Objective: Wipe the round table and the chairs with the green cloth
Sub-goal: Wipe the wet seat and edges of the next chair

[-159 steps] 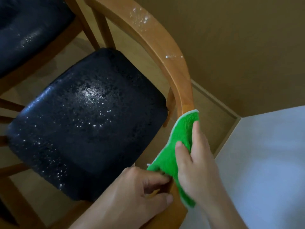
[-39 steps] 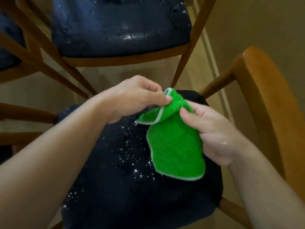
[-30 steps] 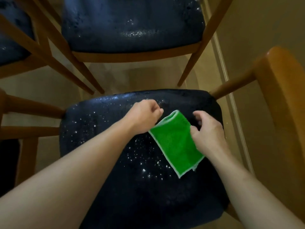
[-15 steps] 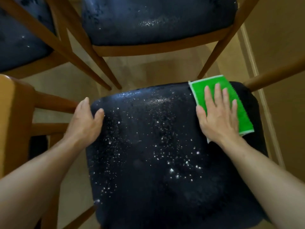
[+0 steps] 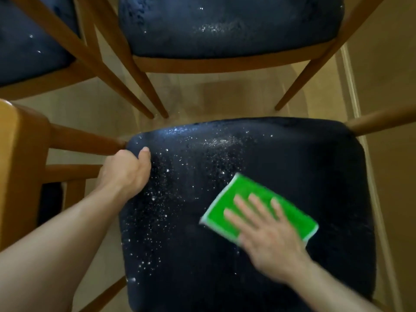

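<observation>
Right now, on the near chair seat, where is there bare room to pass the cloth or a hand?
The near seat is bare along its far and right edge, beyond the green cloth under the flat right hand. The front middle, between both forearms, is also free. The left edge is taken: the left hand grips it, beside white specks.

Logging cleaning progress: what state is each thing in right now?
green cloth: flat on the near seat, pressed under the right hand
right hand: fingers straight, on the cloth, blurred
left hand: grips the seat's left edge
near seat: white specks on the left half, right half dark
far seat: specked
</observation>
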Motion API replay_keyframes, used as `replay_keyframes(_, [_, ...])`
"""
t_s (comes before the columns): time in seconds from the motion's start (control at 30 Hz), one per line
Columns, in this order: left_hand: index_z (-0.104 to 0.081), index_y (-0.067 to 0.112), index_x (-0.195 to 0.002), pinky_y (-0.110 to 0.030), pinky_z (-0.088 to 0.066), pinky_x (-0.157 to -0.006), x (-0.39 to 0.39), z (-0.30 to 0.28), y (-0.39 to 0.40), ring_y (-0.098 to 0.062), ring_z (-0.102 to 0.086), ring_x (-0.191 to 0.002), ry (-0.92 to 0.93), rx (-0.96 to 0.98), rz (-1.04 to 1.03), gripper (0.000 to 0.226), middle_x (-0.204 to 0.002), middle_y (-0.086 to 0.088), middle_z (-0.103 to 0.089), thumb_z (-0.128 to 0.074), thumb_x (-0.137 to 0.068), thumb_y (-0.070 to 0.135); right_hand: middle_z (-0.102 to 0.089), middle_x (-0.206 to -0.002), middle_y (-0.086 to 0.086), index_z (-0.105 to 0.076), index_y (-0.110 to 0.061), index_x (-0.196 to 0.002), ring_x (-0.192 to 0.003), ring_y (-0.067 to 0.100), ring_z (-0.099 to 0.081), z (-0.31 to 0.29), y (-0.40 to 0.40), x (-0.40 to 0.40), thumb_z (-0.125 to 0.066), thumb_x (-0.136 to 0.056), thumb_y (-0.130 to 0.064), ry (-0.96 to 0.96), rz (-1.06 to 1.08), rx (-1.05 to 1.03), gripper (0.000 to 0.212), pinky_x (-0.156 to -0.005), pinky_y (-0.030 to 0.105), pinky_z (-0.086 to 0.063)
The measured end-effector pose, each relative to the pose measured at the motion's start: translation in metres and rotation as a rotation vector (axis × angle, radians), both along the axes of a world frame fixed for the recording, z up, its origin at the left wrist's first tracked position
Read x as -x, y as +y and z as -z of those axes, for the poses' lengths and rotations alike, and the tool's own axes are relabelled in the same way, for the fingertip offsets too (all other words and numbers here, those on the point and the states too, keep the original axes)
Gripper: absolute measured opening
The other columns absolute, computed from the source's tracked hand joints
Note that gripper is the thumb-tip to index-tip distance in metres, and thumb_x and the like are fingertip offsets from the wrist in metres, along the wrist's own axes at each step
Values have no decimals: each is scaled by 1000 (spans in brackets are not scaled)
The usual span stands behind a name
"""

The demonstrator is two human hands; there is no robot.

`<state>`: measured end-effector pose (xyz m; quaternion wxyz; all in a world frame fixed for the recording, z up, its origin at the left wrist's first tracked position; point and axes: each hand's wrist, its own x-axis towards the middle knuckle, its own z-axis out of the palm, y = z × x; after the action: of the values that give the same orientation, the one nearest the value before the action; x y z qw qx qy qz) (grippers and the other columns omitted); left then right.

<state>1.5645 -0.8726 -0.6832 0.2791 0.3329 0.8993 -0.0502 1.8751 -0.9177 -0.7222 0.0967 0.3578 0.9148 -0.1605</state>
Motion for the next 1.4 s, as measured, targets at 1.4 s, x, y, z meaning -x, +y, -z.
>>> replay_keyframes(1.4, [-57,1,-112,-37,-39,-76,6,7,19,-40,-55,-103,-77,89,85,56,-115,-22,-59,-32,-98,49,-29,-150,-9,-44,-45,-138,-136,31,-39,0,5,53,-39,-87,-47,17,-318,29,52,-112,55,-22])
